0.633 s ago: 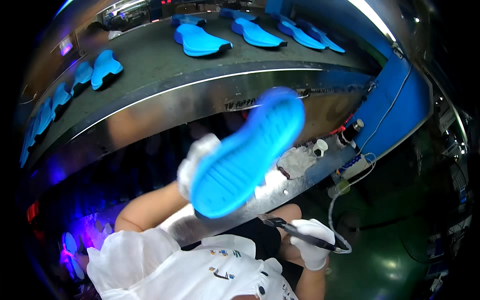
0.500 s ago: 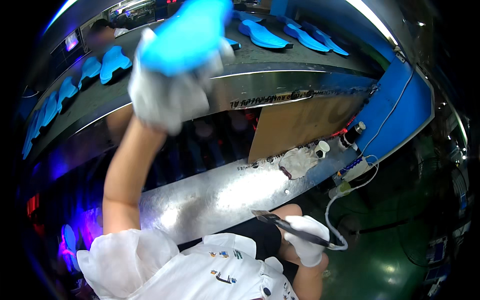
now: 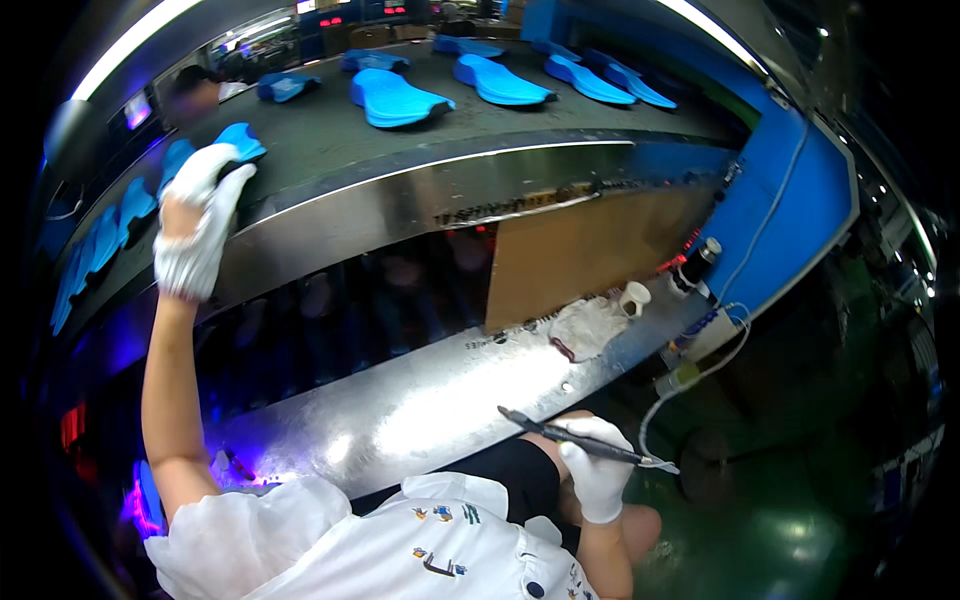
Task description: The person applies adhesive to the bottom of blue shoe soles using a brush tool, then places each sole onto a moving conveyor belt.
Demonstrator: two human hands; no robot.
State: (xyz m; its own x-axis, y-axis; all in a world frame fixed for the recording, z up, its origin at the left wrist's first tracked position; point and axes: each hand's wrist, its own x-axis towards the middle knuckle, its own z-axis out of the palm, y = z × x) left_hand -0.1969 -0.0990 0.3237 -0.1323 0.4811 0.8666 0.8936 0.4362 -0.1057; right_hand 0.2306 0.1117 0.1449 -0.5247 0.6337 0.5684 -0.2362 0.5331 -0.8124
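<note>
While the left hand (image 3: pixel 205 205) is sitting splay-fingered by ten o'clock's shoe sole (image 3: pixel 243 139), the right hand (image 3: pixel 597 468) is clamping a pen-shaped tool (image 3: pixel 528 421).

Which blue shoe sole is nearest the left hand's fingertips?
The rightmost shoe sole in the row curving down the left: the left hand overlaps it at the fingertips; the other soles lie farther off.

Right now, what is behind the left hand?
Part of one blue sole shows at its upper right, part of another blue sole at its left. What the gloved left hand covers is hidden.
</note>
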